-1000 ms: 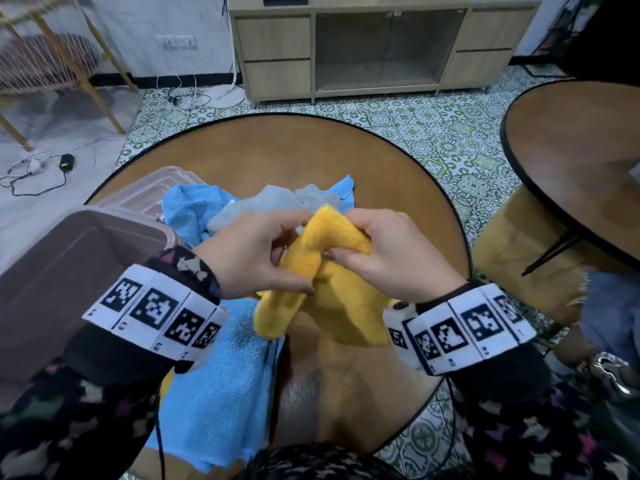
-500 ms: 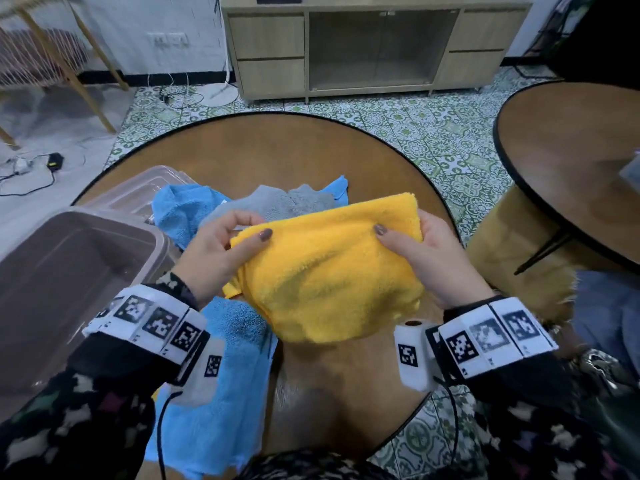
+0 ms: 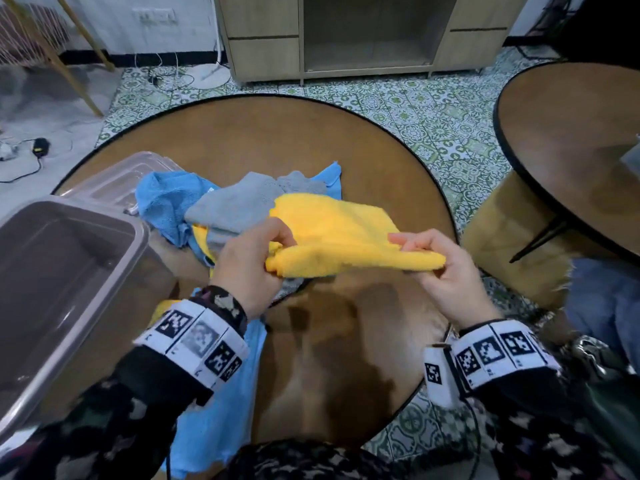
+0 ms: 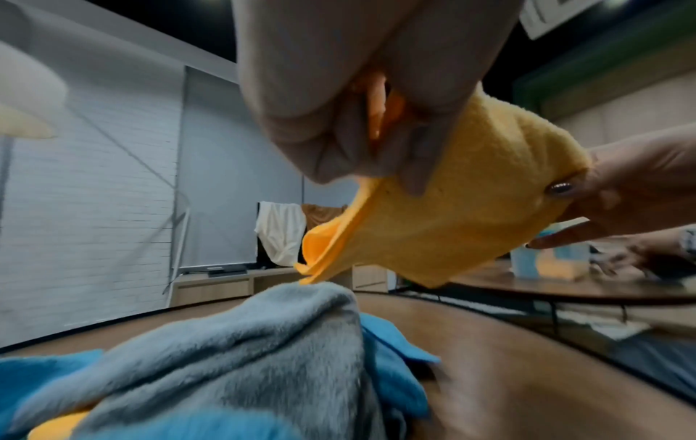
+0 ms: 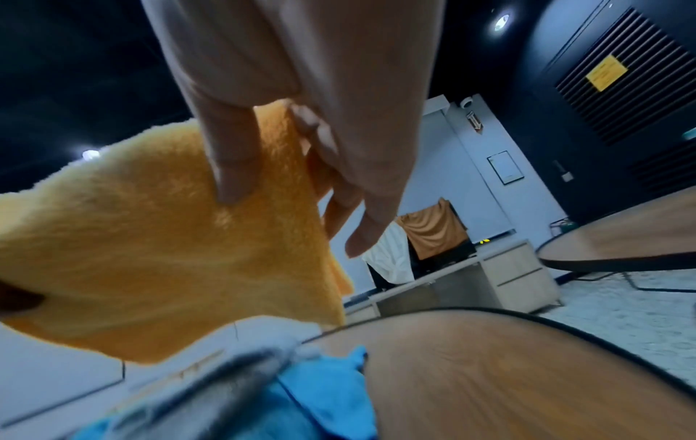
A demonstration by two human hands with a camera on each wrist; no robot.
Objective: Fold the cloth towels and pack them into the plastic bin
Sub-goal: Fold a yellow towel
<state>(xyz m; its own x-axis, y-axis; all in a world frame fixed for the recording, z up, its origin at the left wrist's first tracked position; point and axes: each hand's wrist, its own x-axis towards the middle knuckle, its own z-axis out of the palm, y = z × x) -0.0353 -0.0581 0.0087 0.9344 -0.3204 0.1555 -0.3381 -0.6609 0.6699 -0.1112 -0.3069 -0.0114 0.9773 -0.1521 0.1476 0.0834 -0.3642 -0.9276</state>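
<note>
Overhead, the left hand (image 3: 249, 261) and right hand (image 3: 440, 268) each pinch a near corner of the yellow towel (image 3: 332, 233), stretched level above the surface (image 3: 277, 140), likely to square the fold; the plastic bin (image 3: 69, 271) waits near left. Wrist views confirm both grips pinching cloth over the grey towel (image 4: 233, 351).

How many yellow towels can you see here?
2, perhaps more hidden. One yellow towel is held above the table by the left hand and right hand; another yellow piece peeks from under the grey towel.
</note>
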